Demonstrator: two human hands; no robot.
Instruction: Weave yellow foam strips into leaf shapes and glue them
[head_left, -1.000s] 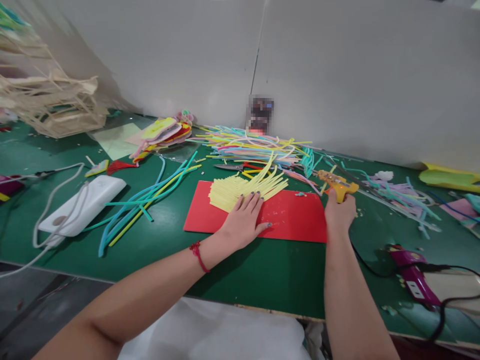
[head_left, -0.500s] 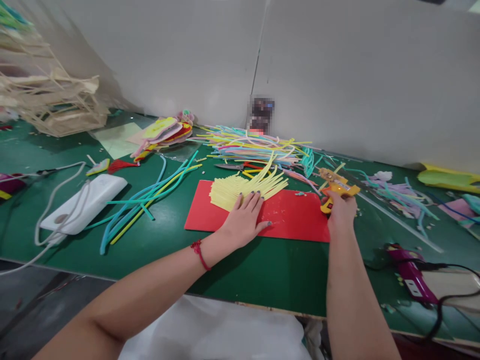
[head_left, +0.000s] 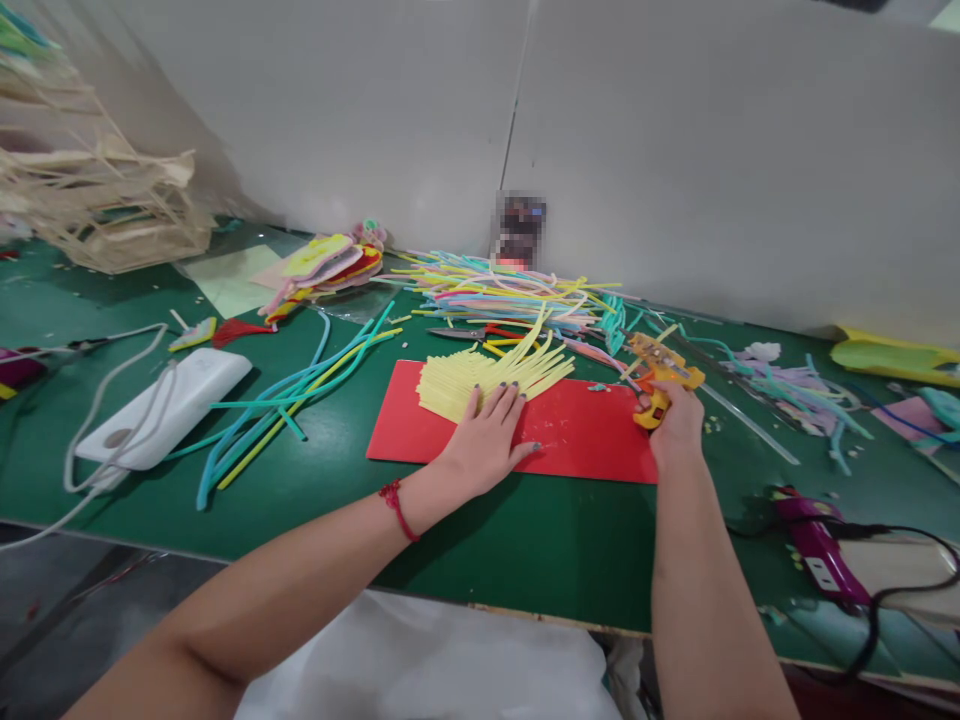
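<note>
My left hand [head_left: 486, 445] lies flat, fingers stretched out, on a fan of pale yellow strips [head_left: 480, 378] that rests on a red sheet [head_left: 577, 432]. A red cord is tied round that wrist. My right hand [head_left: 676, 425] is closed round the grip of a yellow glue gun [head_left: 660, 372], held just above the red sheet's right end with its nozzle pointing up and left.
A green table [head_left: 315, 490] carries a heap of coloured strips [head_left: 510, 290] and scissors [head_left: 472, 334] behind the sheet, long teal and yellow strips [head_left: 292, 400], a white power bank with cable [head_left: 161, 405], foam cut-outs [head_left: 326, 265], and a purple power strip [head_left: 817, 545] at right.
My right hand has lifted the glue gun and brought it left, from the green table beside the sheet to over the sheet's right end. The left hand has stayed put.
</note>
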